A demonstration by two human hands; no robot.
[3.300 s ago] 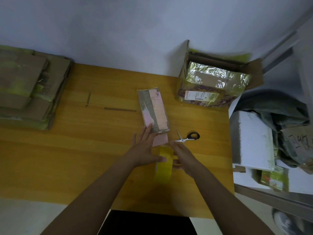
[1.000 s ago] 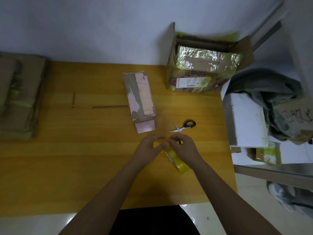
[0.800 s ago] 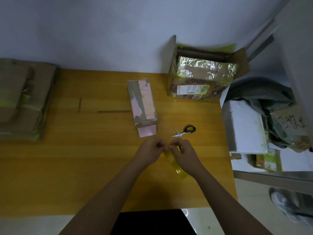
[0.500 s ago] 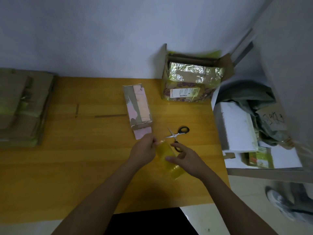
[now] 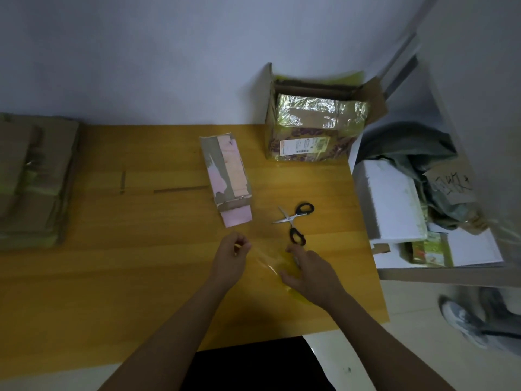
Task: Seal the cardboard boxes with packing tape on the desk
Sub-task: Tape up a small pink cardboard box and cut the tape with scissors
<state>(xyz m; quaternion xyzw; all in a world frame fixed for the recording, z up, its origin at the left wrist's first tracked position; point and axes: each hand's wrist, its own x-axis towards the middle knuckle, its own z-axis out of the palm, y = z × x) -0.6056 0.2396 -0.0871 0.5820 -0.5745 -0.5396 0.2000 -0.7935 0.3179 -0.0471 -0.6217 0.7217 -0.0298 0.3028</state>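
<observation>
Head view. Near the middle of the table [image 5: 112, 277], the left hand [image 5: 229, 259] has its fingertips pressed together, pinching the free end of the packing tape [image 5: 263, 256]. A clear yellowish strip runs from that pinch to the right hand [image 5: 310, 273], whose grip is curled round the tape roll [image 5: 297, 295]; only a sliver of the roll shows beneath the palm and wrist. The strip looks taut, held close over the wood, short of the table's front edge.

The narrow pink-and-brown box [image 5: 225, 179] lies beyond the hands, toward the back edge, its long axis running roughly front to back. Its near end shows a pink flap lying out flat on the table, so this end seems unsealed; strips of brown tape already cross its top. I judge it to be the box the pulled strip is meant for.

A larger box [image 5: 313, 131] at the back right corner is wrapped in glossy tape and bears a label, though its upper flaps stand open. A stack of flattened cardboard [image 5: 33, 179] sits at the left edge, apparently untouched.

Scissors [image 5: 296, 221] lie open just beyond the right hand, toward the right edge.

So: tape drawn out, not yet laid, not cut. Left to do, as I judge it: fold the flap, press the strip across, snip it.
</observation>
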